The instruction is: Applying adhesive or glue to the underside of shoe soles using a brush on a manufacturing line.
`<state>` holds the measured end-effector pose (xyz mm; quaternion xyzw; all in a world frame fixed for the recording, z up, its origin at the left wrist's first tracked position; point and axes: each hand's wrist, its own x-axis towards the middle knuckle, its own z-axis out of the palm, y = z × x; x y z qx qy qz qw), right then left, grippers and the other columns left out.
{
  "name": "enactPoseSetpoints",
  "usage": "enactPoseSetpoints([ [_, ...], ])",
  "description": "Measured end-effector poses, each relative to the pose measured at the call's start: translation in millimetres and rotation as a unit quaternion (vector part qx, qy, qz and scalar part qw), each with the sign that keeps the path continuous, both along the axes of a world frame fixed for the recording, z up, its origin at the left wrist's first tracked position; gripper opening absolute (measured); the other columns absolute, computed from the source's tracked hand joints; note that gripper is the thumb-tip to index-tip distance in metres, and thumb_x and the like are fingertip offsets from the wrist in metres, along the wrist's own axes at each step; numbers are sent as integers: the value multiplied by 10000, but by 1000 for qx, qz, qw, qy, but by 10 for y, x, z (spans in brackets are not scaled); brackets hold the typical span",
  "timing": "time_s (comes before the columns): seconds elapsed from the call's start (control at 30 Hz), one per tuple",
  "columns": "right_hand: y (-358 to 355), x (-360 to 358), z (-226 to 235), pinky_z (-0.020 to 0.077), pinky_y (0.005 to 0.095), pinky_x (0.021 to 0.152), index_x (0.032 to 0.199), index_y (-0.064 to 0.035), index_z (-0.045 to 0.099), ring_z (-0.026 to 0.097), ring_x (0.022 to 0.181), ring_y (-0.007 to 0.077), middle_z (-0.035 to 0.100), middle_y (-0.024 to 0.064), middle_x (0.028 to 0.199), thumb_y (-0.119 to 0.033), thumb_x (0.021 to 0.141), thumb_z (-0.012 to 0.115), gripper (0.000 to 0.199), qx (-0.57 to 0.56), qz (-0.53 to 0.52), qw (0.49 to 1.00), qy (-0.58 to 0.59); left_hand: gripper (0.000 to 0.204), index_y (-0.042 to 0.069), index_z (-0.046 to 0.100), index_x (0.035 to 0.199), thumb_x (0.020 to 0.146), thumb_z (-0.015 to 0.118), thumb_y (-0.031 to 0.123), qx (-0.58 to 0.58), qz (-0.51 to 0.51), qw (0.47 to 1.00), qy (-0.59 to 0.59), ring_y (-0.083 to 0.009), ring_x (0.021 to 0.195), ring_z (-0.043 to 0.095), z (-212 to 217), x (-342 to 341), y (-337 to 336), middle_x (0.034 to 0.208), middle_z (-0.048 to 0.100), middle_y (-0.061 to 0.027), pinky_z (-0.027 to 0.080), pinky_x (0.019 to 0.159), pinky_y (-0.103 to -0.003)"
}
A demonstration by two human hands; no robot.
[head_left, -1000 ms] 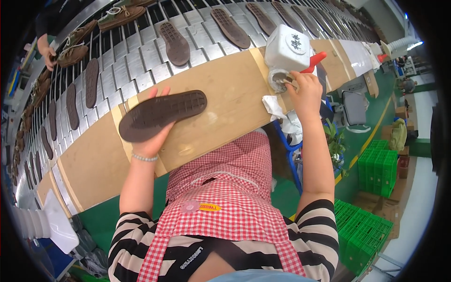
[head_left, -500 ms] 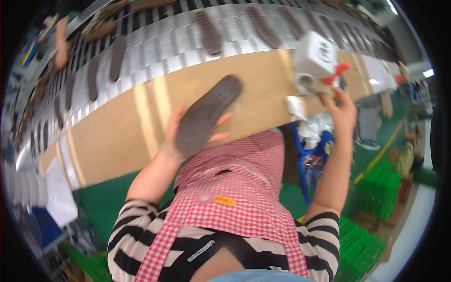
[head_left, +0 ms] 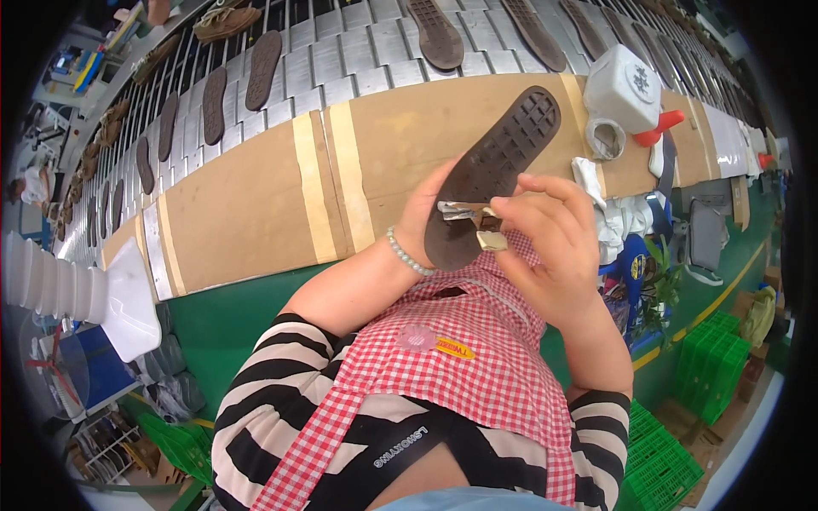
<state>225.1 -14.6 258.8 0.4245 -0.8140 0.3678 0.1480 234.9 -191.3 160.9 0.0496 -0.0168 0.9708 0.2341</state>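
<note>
Head cam, left of the pair you're wearing | upright, your left at left | fisheye, peering steeply down your apron (head_left: 460, 362) | your fingers (head_left: 528, 217) close, near centre | worktop (head_left: 247, 187) bowing past, conveyor (head_left: 341, 51) arcing farther off up top

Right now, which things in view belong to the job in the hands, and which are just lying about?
Belonging to the job:
- brown shoe sole, in the left hand
- small metal-ended tool, in the right hand
- probably the soles on the slatted conveyor

Apparently just lying about:
- green plastic crates
- leafy plant
</note>
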Motion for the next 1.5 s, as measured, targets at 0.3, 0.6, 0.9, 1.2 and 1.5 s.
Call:
enactPoseSetpoints([
  [0.3,16,52,41,461,480,966,1034,-110,723,616,1104,261,691,19,1009,-67,603,764,435,37,75,997,-1,561,-43,381,1485,1069,306,325,-22,1,999,-37,-368,1340,483,27,3,54,1435,482,-276,432,1121,-466],
  [0.6,83,67,90,438,488,1018,1020,-142,739,615,1124,240,696,-4,1019,-98,651,770,373,70,118,990,-11,488,-45,497,1389,1061,328,274,-70,-21,994,-83,-300,1108,666,134,37,51,1286,624,-219,565,948,-423],
  [0.9,202,46,218,415,483,1065,981,-167,759,612,1134,217,715,-35,1007,-166,739,730,245,136,131,982,12,478,-47,513,1374,1058,337,266,-26,-62,996,-57,-305,1064,682,97,51,9,1255,642,-217,585,893,-414],
  [1.2,156,95,224,399,481,1083,978,-191,761,606,1131,211,717,-43,1019,-185,754,712,229,127,97,987,30,491,-31,490,1410,1061,338,280,13,-93,995,-43,-316,1132,657,168,61,36,1330,604,-221,568,932,-441],
  [1.5,360,177,256,465,438,977,1059,-88,728,624,1081,267,716,36,1029,-103,634,816,434,71,-14,997,-4,542,1,426,1477,1064,387,349,31,-71,995,-63,-422,1360,463,233,33,52,1450,495,-249,447,1095,-511],
])
